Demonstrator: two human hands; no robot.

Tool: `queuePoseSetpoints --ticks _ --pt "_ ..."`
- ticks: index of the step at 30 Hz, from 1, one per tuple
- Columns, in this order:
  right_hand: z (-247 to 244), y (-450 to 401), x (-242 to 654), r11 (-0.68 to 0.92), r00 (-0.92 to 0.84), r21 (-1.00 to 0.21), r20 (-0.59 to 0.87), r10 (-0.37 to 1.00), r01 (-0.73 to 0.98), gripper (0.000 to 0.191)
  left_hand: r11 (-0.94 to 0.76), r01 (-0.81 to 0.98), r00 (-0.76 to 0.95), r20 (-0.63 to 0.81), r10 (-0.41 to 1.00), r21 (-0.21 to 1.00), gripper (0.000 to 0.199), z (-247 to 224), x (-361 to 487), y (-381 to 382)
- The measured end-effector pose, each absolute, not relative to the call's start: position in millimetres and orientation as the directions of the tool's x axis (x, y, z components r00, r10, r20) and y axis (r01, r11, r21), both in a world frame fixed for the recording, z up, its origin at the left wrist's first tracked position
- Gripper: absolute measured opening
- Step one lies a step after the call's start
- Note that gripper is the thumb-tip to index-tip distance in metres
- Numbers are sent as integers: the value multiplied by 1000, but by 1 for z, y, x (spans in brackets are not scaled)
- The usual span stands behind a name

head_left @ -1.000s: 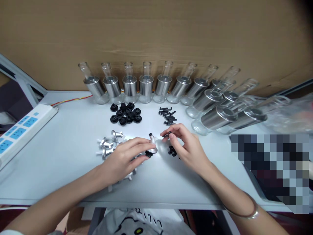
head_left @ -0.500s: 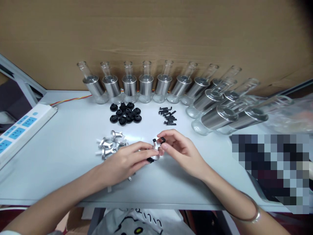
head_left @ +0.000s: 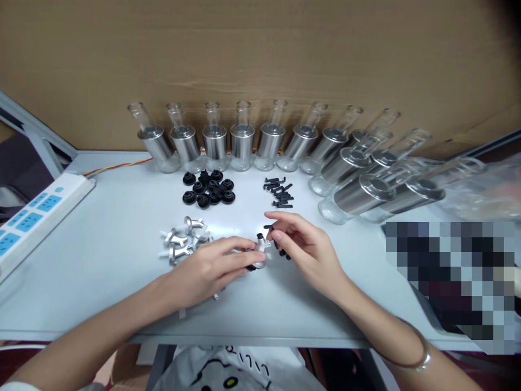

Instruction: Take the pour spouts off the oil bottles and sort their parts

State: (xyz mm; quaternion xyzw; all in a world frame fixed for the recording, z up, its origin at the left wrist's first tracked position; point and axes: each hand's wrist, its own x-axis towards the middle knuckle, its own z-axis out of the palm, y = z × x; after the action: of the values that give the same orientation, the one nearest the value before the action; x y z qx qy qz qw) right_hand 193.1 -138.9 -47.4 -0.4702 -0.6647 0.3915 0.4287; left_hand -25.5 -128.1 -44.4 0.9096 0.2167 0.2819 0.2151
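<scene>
My left hand (head_left: 211,267) pinches a small silver metal fitting (head_left: 259,251) with black ends, just above the white table (head_left: 101,260). My right hand (head_left: 306,247) is right of the fitting, thumb and fingers closed on a small black clip (head_left: 269,227) held close to the fitting's top. A few loose black pieces (head_left: 283,253) lie under my right hand. More silver fittings (head_left: 183,241) lie in a heap left of my left hand.
A row of glass-and-metal bottles (head_left: 242,142) lines the back edge, with more bottles (head_left: 368,187) lying tilted at the right. Black rubber caps (head_left: 209,190) and black clips (head_left: 279,193) lie in two heaps mid-table. A white power strip (head_left: 36,214) sits at the left edge.
My right hand brought a black clip from the right up to the fitting, pressed against it, then drew slightly back. My left hand turned the fitting and shifted it a little right.
</scene>
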Motion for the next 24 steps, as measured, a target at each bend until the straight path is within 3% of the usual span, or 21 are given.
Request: queuePoseSetpoints --ticks 4,13,24 --pt "-48 -140 192 247 -182 -922 199 963 298 18 -821 267 753 422 505 505 24 -43 -25 -128" --pt "-45 -141 192 452 -296 -800 356 887 394 19 -818 266 765 405 501 510 24 -42 -26 -129" --pt "-45 -140 193 467 -303 -800 370 878 377 20 -840 306 759 418 500 449 23 -41 -25 -131"
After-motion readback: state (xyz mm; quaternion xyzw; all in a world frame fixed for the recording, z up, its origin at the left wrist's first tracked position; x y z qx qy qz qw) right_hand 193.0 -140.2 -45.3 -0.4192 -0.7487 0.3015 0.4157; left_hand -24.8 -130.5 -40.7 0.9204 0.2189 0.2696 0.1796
